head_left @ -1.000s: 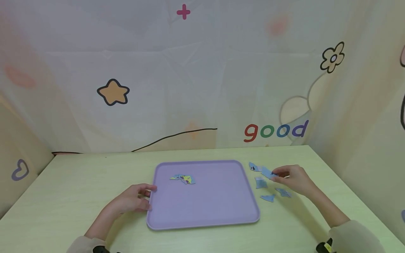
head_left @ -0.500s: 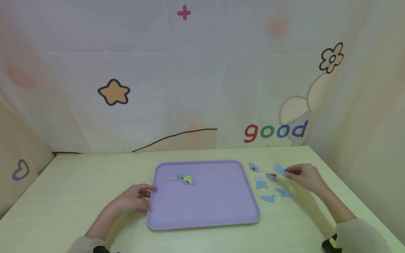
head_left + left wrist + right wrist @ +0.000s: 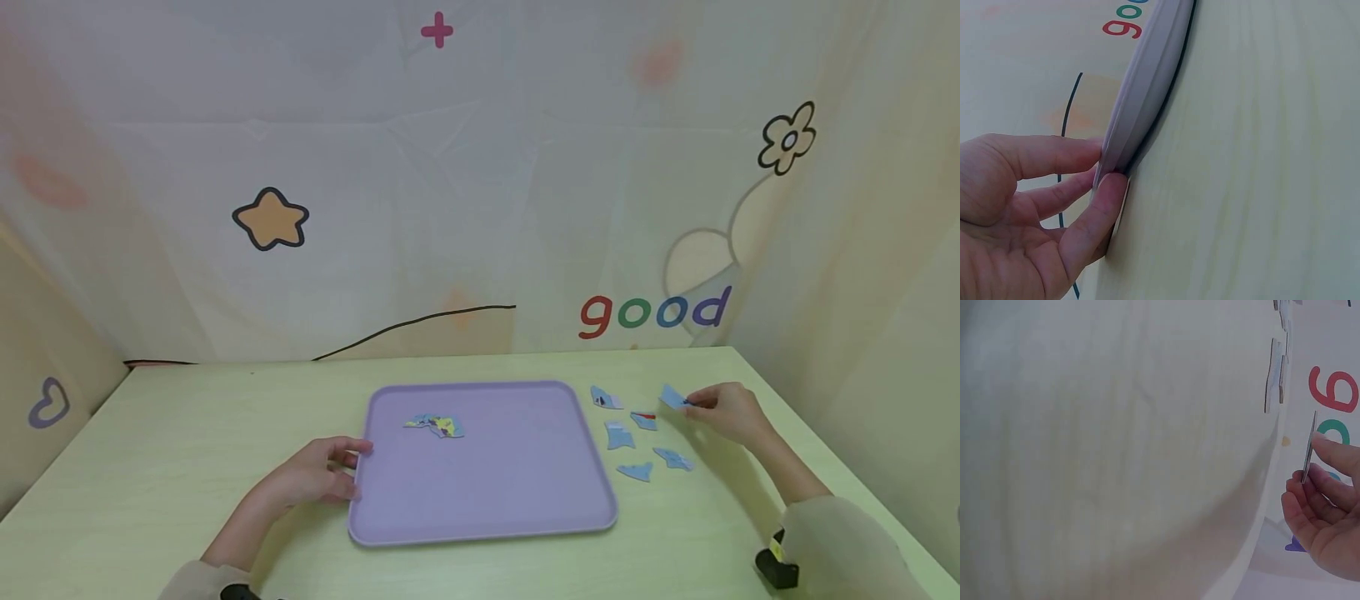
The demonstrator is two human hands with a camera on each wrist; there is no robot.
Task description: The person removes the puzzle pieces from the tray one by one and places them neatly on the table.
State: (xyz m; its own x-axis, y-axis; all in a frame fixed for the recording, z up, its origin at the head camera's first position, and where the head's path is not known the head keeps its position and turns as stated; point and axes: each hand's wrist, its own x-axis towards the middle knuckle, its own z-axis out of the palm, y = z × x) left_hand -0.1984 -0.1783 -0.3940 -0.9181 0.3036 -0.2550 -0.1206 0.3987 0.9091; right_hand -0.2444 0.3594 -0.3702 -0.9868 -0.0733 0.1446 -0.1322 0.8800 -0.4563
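My left hand (image 3: 315,473) grips the left rim of a purple tray (image 3: 487,500). In the left wrist view, thumb and fingers (image 3: 1094,219) pinch the tray's edge (image 3: 1147,75). On the tray, toward its upper left, lies a joined bit of jigsaw puzzle (image 3: 437,425) in yellow and blue. My right hand (image 3: 729,410) pinches a light blue puzzle piece (image 3: 672,397) by one end. It is held above the table, right of the tray. The right wrist view shows that piece (image 3: 1309,450) edge-on between thumb and fingers.
Several loose blue puzzle pieces lie between the tray and my right hand. Among them are one with a dark figure (image 3: 604,397), one with a red stripe (image 3: 644,420) and a squarish one (image 3: 619,435). A printed curtain (image 3: 480,208) stands behind the table (image 3: 187,450).
My right hand has moved right with the puzzle piece, away from the loose pieces. The red-striped piece has come into sight. My left hand and the tray stay put.
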